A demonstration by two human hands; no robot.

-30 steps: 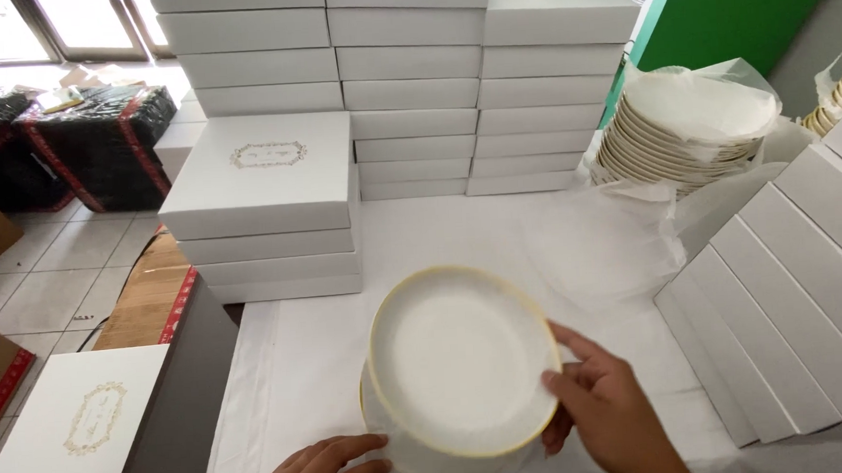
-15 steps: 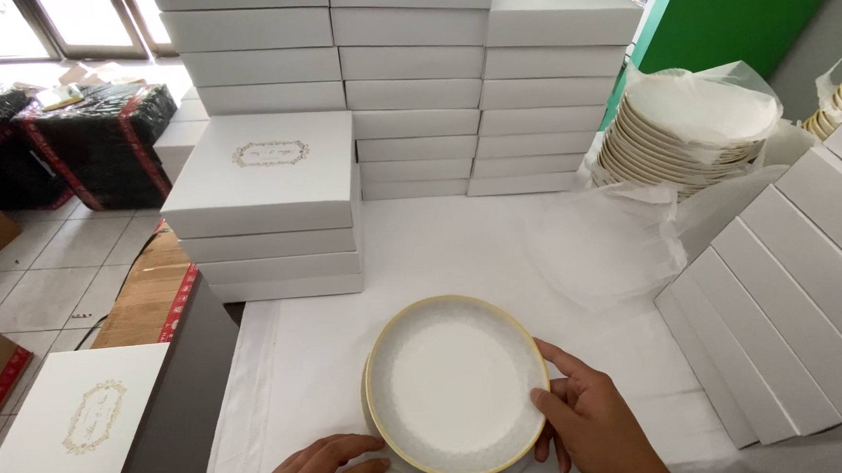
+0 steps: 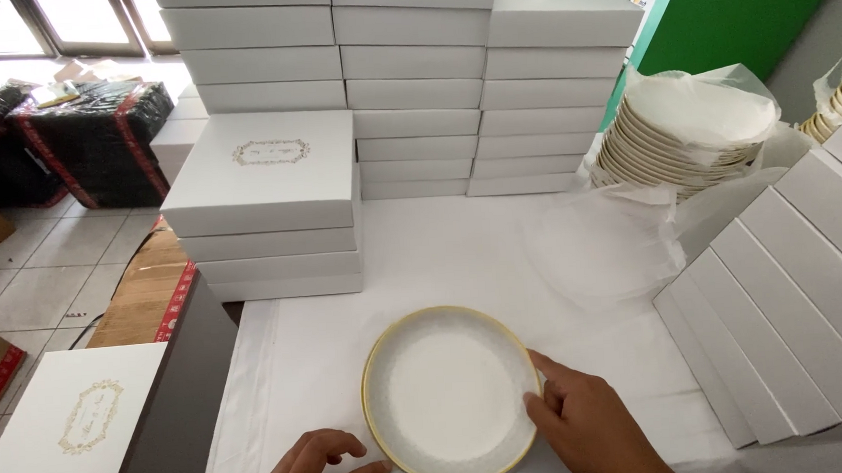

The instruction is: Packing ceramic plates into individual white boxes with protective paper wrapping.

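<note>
White plate (image 3: 446, 395) with gold rim, lying flat on the white-covered table (image 3: 441, 255), near its front edge, stacked on what looks like a second plate barely showing beneath. Gripped at its right rim by the right hand (image 3: 585, 425), thumb over the edge and fingers curled under. Touched at its lower left rim by the left hand (image 3: 320, 467), fingers loosely bent, fingertips pressing the cloth just beside the plate, holding nothing. Behind the plate and to its left, a short pile of white boxes (image 3: 266, 206), the top lid printed with a gold ornament. Farther behind, a tall wall of stacked white boxes (image 3: 413, 83). Behind the plate to its right, a stack of gold-rimmed plates (image 3: 675, 142) draped in thin white wrapping paper, with a loose paper sheet (image 3: 604, 246) between that stack and the plate. Right of the plate, a leaning row of flat white boxes (image 3: 789, 294). Left of the plate, beyond the table edge, one more ornamented white box (image 3: 71, 428).
</note>
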